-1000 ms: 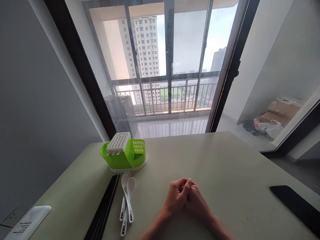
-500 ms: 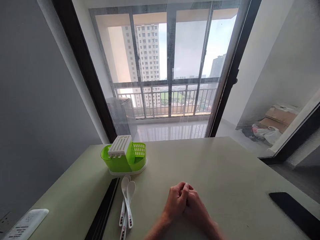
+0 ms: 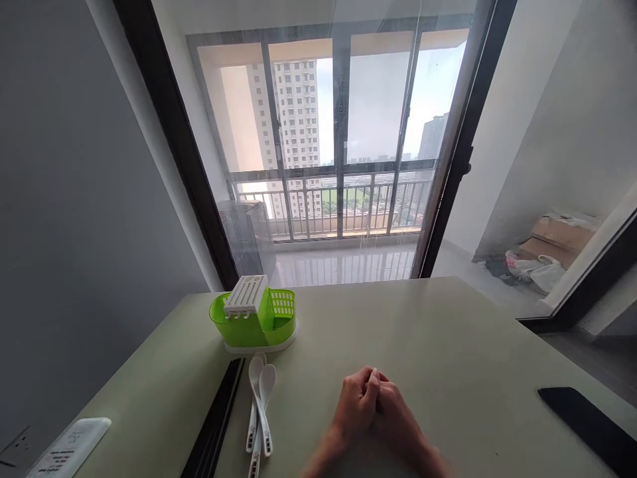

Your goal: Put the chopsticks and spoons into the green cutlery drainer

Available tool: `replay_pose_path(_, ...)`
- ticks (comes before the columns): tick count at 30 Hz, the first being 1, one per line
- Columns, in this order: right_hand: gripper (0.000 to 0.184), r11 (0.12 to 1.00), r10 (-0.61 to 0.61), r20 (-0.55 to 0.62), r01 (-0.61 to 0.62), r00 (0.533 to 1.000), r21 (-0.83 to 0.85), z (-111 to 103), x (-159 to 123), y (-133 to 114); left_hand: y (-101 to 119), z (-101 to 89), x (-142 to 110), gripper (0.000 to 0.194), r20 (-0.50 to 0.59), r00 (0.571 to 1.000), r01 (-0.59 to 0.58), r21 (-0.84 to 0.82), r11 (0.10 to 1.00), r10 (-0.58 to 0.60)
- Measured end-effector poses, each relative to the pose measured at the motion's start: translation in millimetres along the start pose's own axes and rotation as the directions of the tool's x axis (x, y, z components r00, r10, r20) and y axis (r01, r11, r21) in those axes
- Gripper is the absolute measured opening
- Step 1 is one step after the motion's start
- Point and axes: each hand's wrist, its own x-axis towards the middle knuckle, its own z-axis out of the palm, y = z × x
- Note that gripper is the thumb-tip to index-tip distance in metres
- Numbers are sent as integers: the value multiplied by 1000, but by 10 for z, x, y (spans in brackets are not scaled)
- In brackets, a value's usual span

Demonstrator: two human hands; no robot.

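Observation:
My left hand (image 3: pixel 354 403) and my right hand (image 3: pixel 393 406) are clasped together above the front middle of the table, fingers folded over each other. Both are closed, and no object shows between them. To their left, three white spoons (image 3: pixel 267 378) with printed handles lie crossed in a pile. Beside the spoons is a bundle of black chopsticks (image 3: pixel 213 418), lying lengthwise. Behind these stands a bright green utensil holder (image 3: pixel 243 332) with a white slotted top and a white base.
The pale table (image 3: pixel 368 325) reaches to a glass door at the back. A white printed object, maybe a power strip (image 3: pixel 72 448), lies at the left edge. A flat black object (image 3: pixel 580 421) lies at the right. Cardboard and bags (image 3: pixel 542 265) sit on the floor beyond.
The whole view has shifted slightly, with things appearing a little lower and mostly further right. My hands stay clasped, and nothing on the table has been moved.

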Motion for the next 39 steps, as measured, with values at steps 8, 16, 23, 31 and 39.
replay_pose_path(8, 26, 1000, 23, 3, -23, 1000, -4, -6, 8, 2, -26, 10, 11, 51, -13, 1000, -4, 4, 1000, 4)
replay_pose_path(16, 28, 1000, 4, 10, -4, 1000, 9, 15, -15, 12, -106, 66, -16, 49, -50, 999, 9, 21, 1000, -8)
replay_pose_path(23, 30, 1000, -24, -1, 24, 1000, -13, 60, -25, 56, -116, 81, -44, 49, -65, 997, 33, 18, 999, -32)
replay_pose_path(31, 30, 1000, 1, -6, -1, 1000, -24, 101, -43, 99, -151, 107, -42, 46, -67, 996, 55, 4, 998, -54)
replay_pose_path(39, 29, 1000, 9, 17, -9, 1000, -13, 79, -53, 92, -129, 84, -36, 54, -31, 998, 47, -5, 999, -47)
